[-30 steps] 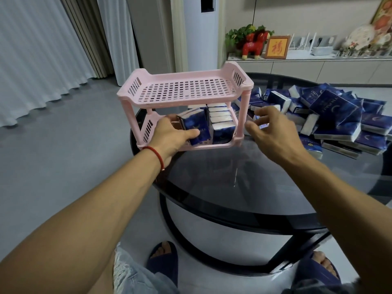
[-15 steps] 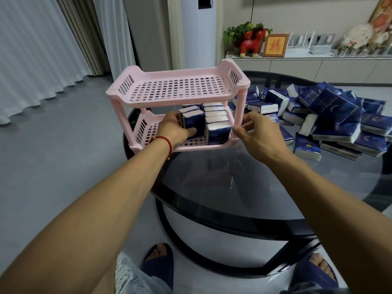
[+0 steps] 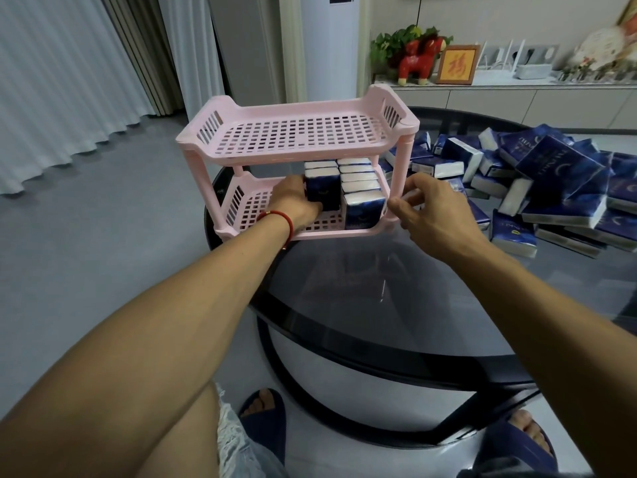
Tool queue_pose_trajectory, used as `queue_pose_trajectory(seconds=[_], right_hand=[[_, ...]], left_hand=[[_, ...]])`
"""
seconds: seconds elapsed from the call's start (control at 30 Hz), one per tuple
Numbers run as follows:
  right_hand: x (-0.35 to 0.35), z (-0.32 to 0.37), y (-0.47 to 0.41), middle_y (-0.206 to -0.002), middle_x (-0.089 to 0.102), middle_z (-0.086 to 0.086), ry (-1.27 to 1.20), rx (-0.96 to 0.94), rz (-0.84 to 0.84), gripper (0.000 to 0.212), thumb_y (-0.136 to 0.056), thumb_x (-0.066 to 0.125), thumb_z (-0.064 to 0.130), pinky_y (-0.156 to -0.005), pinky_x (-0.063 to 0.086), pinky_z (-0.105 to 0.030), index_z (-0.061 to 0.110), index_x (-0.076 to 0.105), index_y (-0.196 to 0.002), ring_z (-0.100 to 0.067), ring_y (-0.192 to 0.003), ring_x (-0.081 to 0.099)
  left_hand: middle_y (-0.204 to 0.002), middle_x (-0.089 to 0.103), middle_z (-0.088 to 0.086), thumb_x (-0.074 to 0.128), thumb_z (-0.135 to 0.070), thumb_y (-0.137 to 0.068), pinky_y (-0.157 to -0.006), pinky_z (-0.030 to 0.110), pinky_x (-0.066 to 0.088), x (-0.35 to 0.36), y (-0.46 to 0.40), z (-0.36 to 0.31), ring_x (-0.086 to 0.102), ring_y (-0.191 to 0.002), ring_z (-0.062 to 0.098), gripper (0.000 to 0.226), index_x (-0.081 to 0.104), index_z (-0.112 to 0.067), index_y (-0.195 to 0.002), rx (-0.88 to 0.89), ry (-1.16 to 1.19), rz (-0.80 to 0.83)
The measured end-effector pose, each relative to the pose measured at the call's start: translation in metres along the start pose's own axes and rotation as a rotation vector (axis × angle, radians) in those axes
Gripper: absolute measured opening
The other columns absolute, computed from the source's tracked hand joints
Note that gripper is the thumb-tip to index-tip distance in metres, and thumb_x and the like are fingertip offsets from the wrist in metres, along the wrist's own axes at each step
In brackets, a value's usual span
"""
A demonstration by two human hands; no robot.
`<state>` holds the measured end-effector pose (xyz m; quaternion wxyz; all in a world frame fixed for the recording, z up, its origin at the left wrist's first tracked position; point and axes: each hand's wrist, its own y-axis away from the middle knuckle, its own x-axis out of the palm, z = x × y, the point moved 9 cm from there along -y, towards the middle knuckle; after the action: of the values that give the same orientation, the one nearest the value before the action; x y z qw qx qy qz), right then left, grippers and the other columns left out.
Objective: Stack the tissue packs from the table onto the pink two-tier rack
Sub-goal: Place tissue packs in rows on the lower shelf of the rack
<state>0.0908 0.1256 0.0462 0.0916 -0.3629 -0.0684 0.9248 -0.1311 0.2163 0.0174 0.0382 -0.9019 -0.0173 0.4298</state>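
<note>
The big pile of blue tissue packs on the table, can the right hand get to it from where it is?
Probably yes. The right hand sits by the pink rack's right post, holding nothing, and the pile of tissue packs lies just to its right on the glass table with nothing between.

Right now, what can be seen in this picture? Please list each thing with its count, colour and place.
rack: one, pink, two tiers, on the table's left edge; top tier bare.
packs in rack: two rows, exact count hidden, blue and white, lower tier.
loose packs: a large pile, blue and white, on the table right of the rack.
table: one, round, dark glass.
horse figure: one, red, on the far cabinet.
left hand: holds a pack on the lower tier.
right hand: fingers at the rack's right end.
</note>
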Motion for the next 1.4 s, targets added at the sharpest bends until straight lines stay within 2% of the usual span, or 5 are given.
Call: queue_pose_trajectory(seconds=[0.57, 0.8, 1.07, 1.27, 1.4], right_hand=[[-0.003, -0.014, 0.006, -0.110, 0.063, 0.008, 0.039, 0.000, 0.067, 0.033, -0.095, 0.069, 0.025, -0.089, 0.057, -0.037, 0.019, 0.058, -0.125, -0.015, -0.101, 0.064], [-0.060, -0.040, 0.022, -0.111, 0.069, -0.008, 0.519, 0.000, -0.158, 0.027, -0.088, 0.064, 0.014, -0.083, 0.056, -0.050, 0.016, 0.067, -0.115, -0.030, -0.103, 0.058], [-0.076, -0.078, 0.065, -0.116, 0.060, -0.013, 0.662, 0.063, -0.090, 0.035, -0.085, 0.078, 0.026, -0.090, 0.047, -0.044, 0.013, 0.064, -0.114, -0.035, -0.110, 0.053], [-0.105, -0.077, 0.075, -0.093, 0.073, -0.001, 0.297, 0.100, -0.204, 0.008, -0.087, 0.072, 0.016, -0.079, 0.057, -0.043, 0.020, 0.074, -0.094, -0.021, -0.087, 0.066], [-0.084, -0.078, 0.075, -0.115, 0.063, 0.000, 0.432, 0.039, -0.022, 0.042, -0.084, 0.078, 0.040, -0.087, 0.053, -0.042, 0.023, 0.066, -0.119, -0.023, -0.104, 0.059]], left_hand=[[-0.105, 0.070, 0.005, 0.072, -0.012, -0.084, -0.076, 0.026, 0.048, -0.001, 0.008, -0.005, 0.065, -0.098, 0.025, 0.034, 0.066, -0.015, -0.117, 0.008, 0.041, 0.064], [-0.112, 0.065, 0.014, 0.062, -0.006, -0.082, -0.091, 0.039, 0.055, -0.012, 0.051, -0.009, 0.062, -0.104, 0.033, 0.032, 0.063, -0.008, -0.114, -0.022, -0.123, 0.045], [-0.108, 0.050, 0.011, 0.063, -0.005, -0.073, -0.103, 0.031, 0.031, -0.016, 0.142, -0.088, 0.042, -0.113, 0.031, 0.032, 0.064, -0.010, -0.105, 0.375, -0.239, -0.165], [-0.112, 0.058, 0.003, 0.064, -0.005, -0.080, -0.097, 0.014, 0.026, 0.032, 0.159, -0.119, 0.046, -0.112, 0.021, 0.033, 0.065, -0.015, -0.112, 0.544, -0.047, 0.038], [-0.106, 0.048, -0.003, 0.063, -0.010, -0.086, -0.104, 0.022, 0.030, 0.054, 0.162, -0.129, 0.043, -0.113, 0.017, 0.034, 0.062, -0.016, -0.119, 0.566, -0.049, 0.142]])
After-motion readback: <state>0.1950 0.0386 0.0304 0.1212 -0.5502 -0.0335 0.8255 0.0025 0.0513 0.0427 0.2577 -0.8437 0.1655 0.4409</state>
